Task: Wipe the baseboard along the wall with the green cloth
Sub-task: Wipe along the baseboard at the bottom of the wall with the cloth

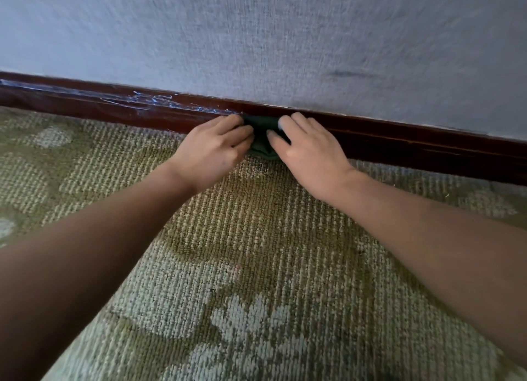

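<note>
both arms outstretched, left hand (pixel 213 147) and right hand (pixel 309 147) curled, knuckles up

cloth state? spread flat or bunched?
Bunched. The cloth shows only as a small wad with folds, pressed on the baseboard between the left hand and right hand.

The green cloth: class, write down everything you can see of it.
The green cloth is dark green, soft and bunched into folds. It is pressed against the dark wooden baseboard, its lower edge reaching the carpet. The left hand and right hand cover its sides, so only the middle shows.
</note>
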Available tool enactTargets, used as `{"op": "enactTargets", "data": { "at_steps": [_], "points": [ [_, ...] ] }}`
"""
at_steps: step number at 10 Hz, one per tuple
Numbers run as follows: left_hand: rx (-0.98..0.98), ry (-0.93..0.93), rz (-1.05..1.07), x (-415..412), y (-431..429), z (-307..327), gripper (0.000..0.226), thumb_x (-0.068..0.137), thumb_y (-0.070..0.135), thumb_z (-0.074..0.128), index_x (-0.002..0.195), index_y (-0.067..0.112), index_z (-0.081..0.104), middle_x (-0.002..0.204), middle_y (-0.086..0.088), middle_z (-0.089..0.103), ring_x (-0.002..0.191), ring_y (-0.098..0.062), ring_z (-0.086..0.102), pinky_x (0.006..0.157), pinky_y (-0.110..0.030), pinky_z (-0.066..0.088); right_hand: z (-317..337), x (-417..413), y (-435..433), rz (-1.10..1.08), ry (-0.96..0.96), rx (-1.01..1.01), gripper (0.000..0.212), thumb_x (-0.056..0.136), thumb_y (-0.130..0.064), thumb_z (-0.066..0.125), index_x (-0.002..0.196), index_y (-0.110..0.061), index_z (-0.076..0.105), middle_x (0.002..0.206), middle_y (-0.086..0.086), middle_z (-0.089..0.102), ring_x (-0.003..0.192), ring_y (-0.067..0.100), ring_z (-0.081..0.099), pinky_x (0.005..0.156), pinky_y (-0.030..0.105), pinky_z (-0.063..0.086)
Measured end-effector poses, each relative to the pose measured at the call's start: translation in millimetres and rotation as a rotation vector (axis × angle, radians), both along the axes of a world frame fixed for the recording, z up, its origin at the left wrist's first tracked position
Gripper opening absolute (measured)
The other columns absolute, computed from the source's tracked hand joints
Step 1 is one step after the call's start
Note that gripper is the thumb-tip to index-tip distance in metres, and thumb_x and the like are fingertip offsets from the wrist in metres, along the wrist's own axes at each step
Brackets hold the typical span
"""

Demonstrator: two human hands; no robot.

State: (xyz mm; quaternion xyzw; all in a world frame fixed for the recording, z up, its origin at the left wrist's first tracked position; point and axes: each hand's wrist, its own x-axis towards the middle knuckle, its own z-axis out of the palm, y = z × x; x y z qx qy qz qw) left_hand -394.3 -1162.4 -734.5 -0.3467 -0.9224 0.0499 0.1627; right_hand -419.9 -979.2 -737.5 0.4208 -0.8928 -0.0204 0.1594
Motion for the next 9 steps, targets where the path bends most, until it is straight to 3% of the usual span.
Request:
{"op": "enactTargets", "data": {
  "at_steps": [2,3,4,5,6,7,8,9],
  "points": [
    [0.02,0.004,0.018,2.3,12.0,1.5,0.031,0.081,0.002,0.042,0.084,-0.007,0.071,0.089,-0.018,0.071,0.083,-0.031,0.067,0.074,-0.037,0.055,8.3,-4.5,15.4,0.005,-0.027,0.128,0.033,0.086,0.0,0.046,0.117,0.0,0.058,0.099,0.015,0.057,0.092,0.029,0.054,0.075,0.034,0.042],
    [0.02,-0.002,0.011,1.4,14.2,0.9,0.031,0.08,0.004,0.042,0.083,-0.004,0.072,0.086,-0.014,0.072,0.081,-0.028,0.067,0.074,-0.033,0.055,8.4,-2.7,17.6,-0.034,-0.055,0.1,0.033,0.082,0.002,0.053,0.115,0.002,0.059,0.096,0.019,0.057,0.088,0.032,0.055,0.072,0.036,0.044],
    [0.0,-0.016,0.03,1.1,16.5,2.4,0.034,0.079,0.005,0.039,0.08,-0.001,0.073,0.083,-0.011,0.071,0.079,-0.026,0.066,0.074,-0.031,0.054,0.4,-1.7,8.7,-0.149,-0.169,0.097,0.031,0.092,-0.01,0.049,0.122,-0.002,0.049,0.114,0.019,0.048,0.105,0.032,0.042,0.084,0.033,0.03],
    [0.003,-0.033,0.027,3.4,17.0,4.8,0.034,0.079,0.005,0.039,0.078,-0.001,0.073,0.08,-0.011,0.071,0.077,-0.026,0.066,0.073,-0.03,0.054,5.0,1.1,7.6,-0.258,-0.274,-0.052,0.027,0.092,-0.017,0.052,0.115,-0.002,0.051,0.11,0.019,0.05,0.103,0.033,0.045,0.084,0.032,0.03],
    [0.026,0.025,-0.023,6.2,15.5,7.0,0.027,0.08,0.001,0.046,0.082,-0.001,0.073,0.084,-0.012,0.072,0.074,-0.028,0.065,0.068,-0.032,0.055,8.4,7.5,14.8,-0.2,-0.169,-0.01,0.036,0.078,-0.008,0.071,0.11,-0.005,0.056,0.096,0.019,0.052,0.087,0.034,0.051,0.07,0.037,0.045],
    [0.04,0.042,-0.013,12.2,16.0,11.9,0.016,0.072,-0.007,0.069,0.086,-0.003,0.072,0.091,-0.016,0.071,0.07,-0.032,0.063,0.063,-0.036,0.055,11.7,10.2,19.3,-0.294,-0.388,-0.169,0.031,0.092,-0.024,0.052,0.117,-0.007,0.047,0.1,0.012,0.042,0.097,0.033,0.046,0.075,0.035,0.037],
    [-0.009,0.007,0.035,18.4,18.8,15.5,0.027,0.062,-0.008,0.077,0.088,-0.002,0.072,0.091,-0.021,0.07,0.068,-0.035,0.064,0.062,-0.038,0.055,12.9,11.3,21.8,-0.293,-0.468,-0.263,0.034,0.095,-0.036,0.04,0.115,-0.008,0.045,0.097,0.002,0.032,0.101,0.03,0.044,0.075,0.03,0.03],
    [-0.065,-0.033,0.087,22.2,21.6,23.0,0.035,0.057,-0.008,0.079,0.091,-0.003,0.072,0.091,-0.028,0.068,0.071,-0.038,0.065,0.064,-0.042,0.055,11.8,14.7,24.1,-0.299,-0.486,-0.245,0.033,0.096,-0.034,0.039,0.117,-0.009,0.044,0.104,0.012,0.041,0.106,0.031,0.04,0.083,0.033,0.028]
  ]
}}
